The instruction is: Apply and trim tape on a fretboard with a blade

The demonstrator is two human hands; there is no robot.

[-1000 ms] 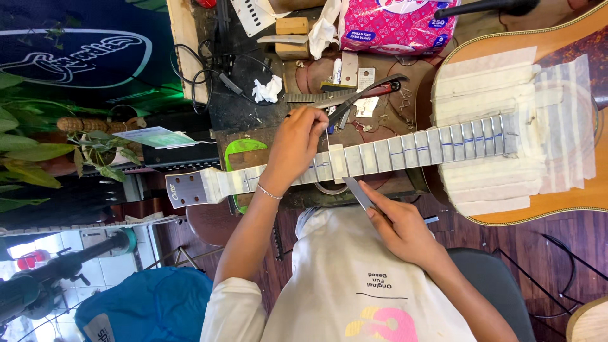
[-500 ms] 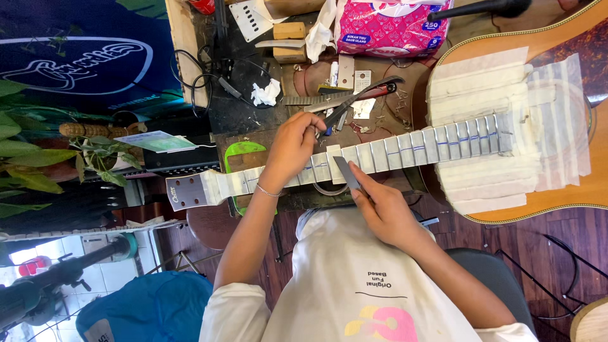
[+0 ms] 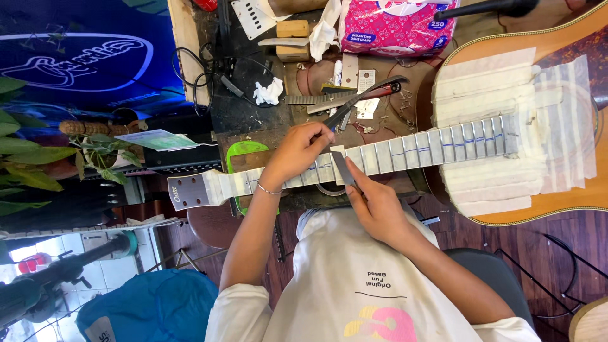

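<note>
Workbench, seen from above: a person bends over an acoustic guitar (image 3: 544,133) lying across the frame, body at right, headstock (image 3: 187,192) at centre-left. The neck (image 3: 405,152) is masked w/ pale tape between the frets, blue marker lines along it; more tape covers the guitar top around the soundhole, right of centre.

Right hand (image 3: 380,212), just below centre, pinches a thin flat metal file (image 3: 343,168) between thumb and fingers, its tip laid on the neck near mid-frame. Left hand (image 3: 297,152), bracelet at the wrist, rests on the neck just left of the file; fingers curled narrow, tips pressed together at the fretboard edge (whether they grip anything small, cannot tell).

Upper centre: red-handled pliers (image 3: 364,98) on the bench, a crumpled white tissue (image 3: 269,92) to their left, a pink tissue pack (image 3: 396,25) at top. A green pad (image 3: 244,152) shows under the neck left of centre.

Risk, as judged from here: the file sits close to the left fingertips, so a slip could nick them. It could also ride off a fret & cut thru the tape into the wood. The neck looks propped at few spots; heavy pressure might rock it.
</note>
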